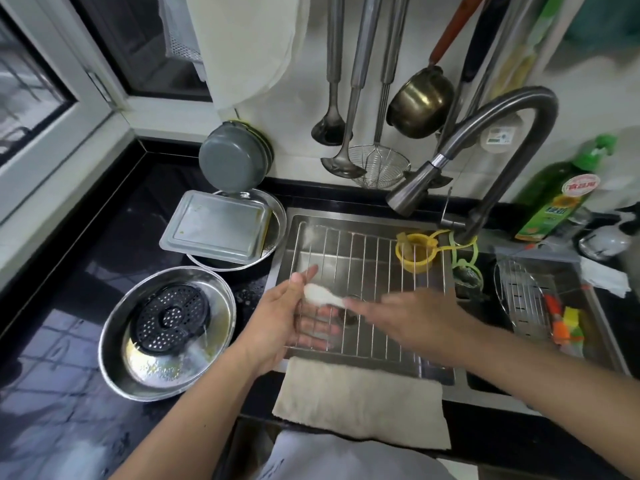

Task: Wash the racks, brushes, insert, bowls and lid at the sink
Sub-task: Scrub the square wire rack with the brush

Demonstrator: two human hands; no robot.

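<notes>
Over the wire rack point(367, 258) lying in the sink point(298, 237), my left hand point(291, 320) lies palm up and holds a white brush point(322, 296), with the thumb on its head. My right hand point(412, 318) is blurred; its straight fingers reach the brush's narrow end. A steel bowl point(114, 344) on the counter at left holds the black perforated insert point(169, 318). Behind it a second steel bowl point(277, 216) carries a grey rectangular lid point(214, 226). Orange and yellow brushes point(566, 329) lie in the right basin beside a small rack point(523, 296).
The faucet point(415, 192) hangs over the sink's back right. A yellow strainer point(415, 256) sits on the rack's far corner. Grey bowls point(230, 161) lean on the wall, ladles hang above. A soap bottle point(557, 206) stands right; a towel point(360, 400) drapes the front edge.
</notes>
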